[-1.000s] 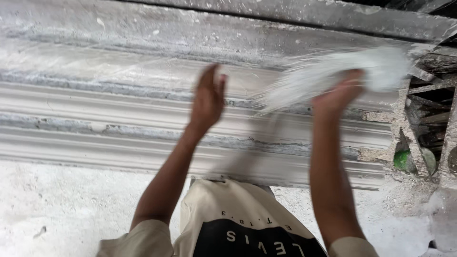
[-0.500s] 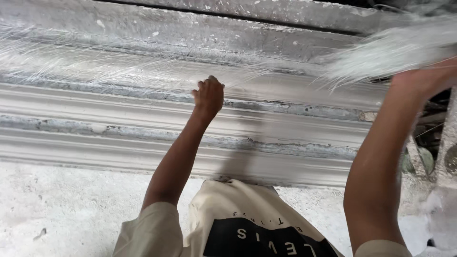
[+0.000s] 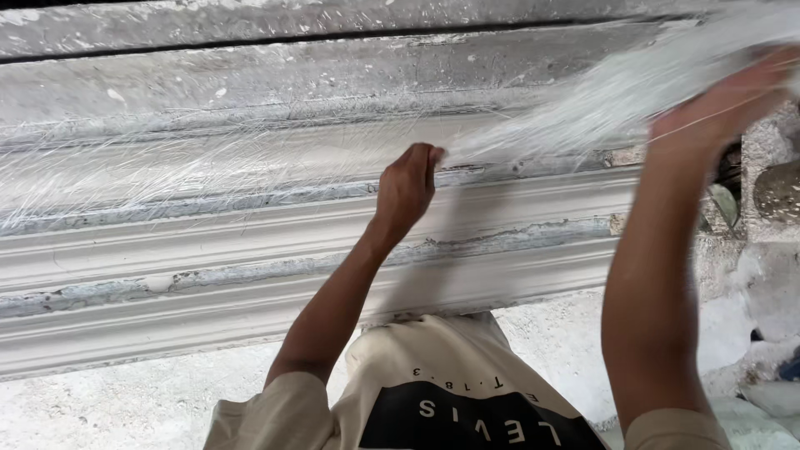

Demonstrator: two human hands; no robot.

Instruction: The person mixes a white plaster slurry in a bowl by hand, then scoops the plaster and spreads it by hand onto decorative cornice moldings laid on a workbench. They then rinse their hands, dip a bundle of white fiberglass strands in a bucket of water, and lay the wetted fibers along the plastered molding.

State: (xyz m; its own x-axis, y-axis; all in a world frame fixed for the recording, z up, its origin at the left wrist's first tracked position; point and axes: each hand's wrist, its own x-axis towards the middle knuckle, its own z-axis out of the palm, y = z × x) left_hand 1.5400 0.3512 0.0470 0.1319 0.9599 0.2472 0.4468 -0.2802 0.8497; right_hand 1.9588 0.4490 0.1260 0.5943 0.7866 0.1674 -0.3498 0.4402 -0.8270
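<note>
A long white plaster cornice mould (image 3: pixel 208 250) runs across the view, with stepped ridges. Thin white glass fibre strands (image 3: pixel 167 171) lie spread along its upper trough. My left hand (image 3: pixel 408 187) is closed, pinching the near end of a white fibre bundle (image 3: pixel 600 104) against the mould. My right hand (image 3: pixel 725 104), blurred, grips the same bundle farther right and holds it stretched above the mould's right end.
A grey plaster-spattered board (image 3: pixel 333 50) runs behind the mould. Rough pale ground (image 3: pixel 125 400) lies below it. Rubble and a greenish lump (image 3: pixel 779 192) sit at the right edge. My beige shirt (image 3: pixel 450 392) fills the bottom.
The view has shifted left along the mould. My left hand has closed on the fibre against the mould, and my right hand has drawn the bundle out to the right.
</note>
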